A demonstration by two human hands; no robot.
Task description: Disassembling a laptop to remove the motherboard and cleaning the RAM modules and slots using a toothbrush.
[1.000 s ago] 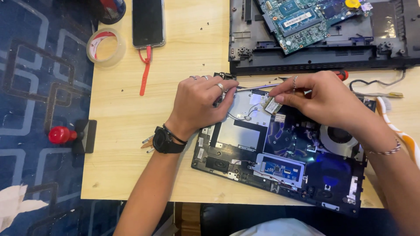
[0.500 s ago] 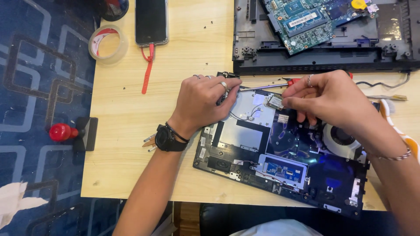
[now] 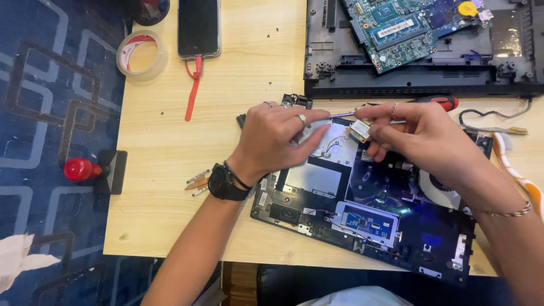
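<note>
An opened black laptop chassis (image 3: 368, 226) lies on the wooden table (image 3: 170, 226) with its inner boards and fan exposed. My right hand (image 3: 425, 139) holds a small circuit card (image 3: 360, 130) between thumb and fingers just above the chassis's upper edge. My left hand (image 3: 280, 139), with a black watch and rings, is right beside it, fingertips pinched on what looks like a thin wire running to the card. A red-handled screwdriver (image 3: 447, 102) lies behind both hands, its shaft reaching toward my left thumb.
A second dismantled laptop base (image 3: 510, 68) with a green-blue motherboard (image 3: 396, 28) fills the far right. A phone (image 3: 198, 25), a red strap (image 3: 194, 85) and a tape roll (image 3: 140, 54) sit far left. Small screws (image 3: 197, 182) lie by my left wrist. A brush (image 3: 513, 167) lies at the right edge.
Both hands stay over the chassis's upper edge and have drifted slightly right. The small card remains in my right fingers, raised a little.
</note>
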